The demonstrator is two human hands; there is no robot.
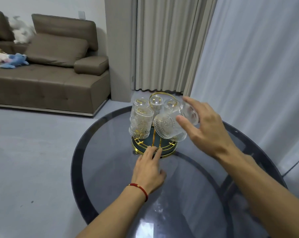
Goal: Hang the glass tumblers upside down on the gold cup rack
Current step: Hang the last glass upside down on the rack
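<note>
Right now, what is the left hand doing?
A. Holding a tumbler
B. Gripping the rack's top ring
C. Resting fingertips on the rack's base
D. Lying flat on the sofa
C: the left hand lies open with its fingertips on the gold cup rack base rim, while the right hand holds the tilted tumbler.

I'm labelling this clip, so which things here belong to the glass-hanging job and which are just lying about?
Job:
gold cup rack
tilted tumbler in right hand
hung tumblers
left hand steadying the rack base

Lying about:
sofa
blue plush toy
white plush toy
curtains
</note>
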